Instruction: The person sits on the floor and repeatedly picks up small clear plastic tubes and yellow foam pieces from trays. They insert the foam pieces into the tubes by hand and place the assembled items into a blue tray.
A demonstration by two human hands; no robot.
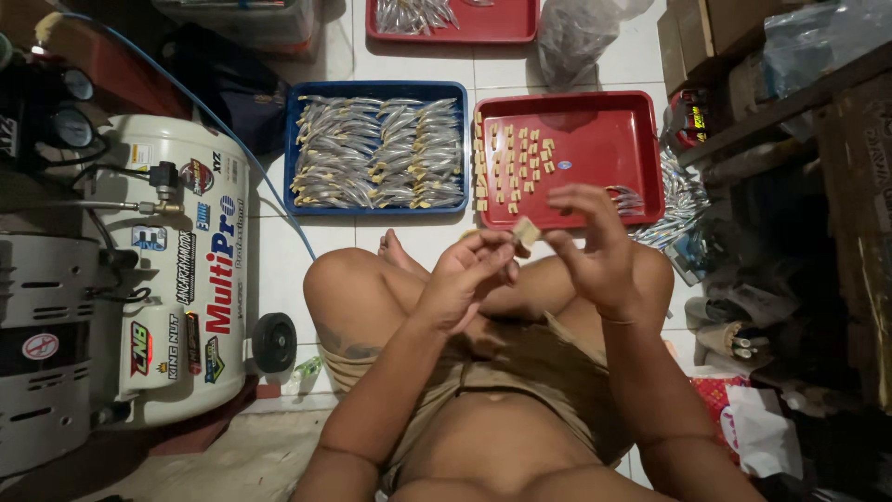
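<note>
Two bare hands are raised above crossed legs, close to the camera, with the person seated on the tiled floor point(279, 270). A small tan block point(527, 231) is pinched at the fingertips of the left hand point(465, 279), whose grip is closed on its lower edge. The right hand point(595, 246) is held just beside it, fingers curled and partly spread, its fingertips near the block; whether the block is actually touched by them cannot be told. The piece is thus kept in the air between both hands, over the knees.

Just beyond the hands, a red tray point(604, 139) is seen on the floor, its left half covered with rows of small tan pieces point(509, 158) like the one being held, its right half bare. Beside it, to the left, a blue tray point(297, 139) is filled with silvery slender packets point(381, 153) laid in overlapping rows. More silvery packets point(683, 195) are spilled at the red tray's right edge.

To the far left, a white air compressor tank point(177, 270) with gauges and a blue hose point(232, 139) is parked. Farther back, a second red tray point(502, 23) with more silvery pieces is glimpsed at the top edge, and a clear plastic bag point(581, 33) is slumped next to it.
</note>
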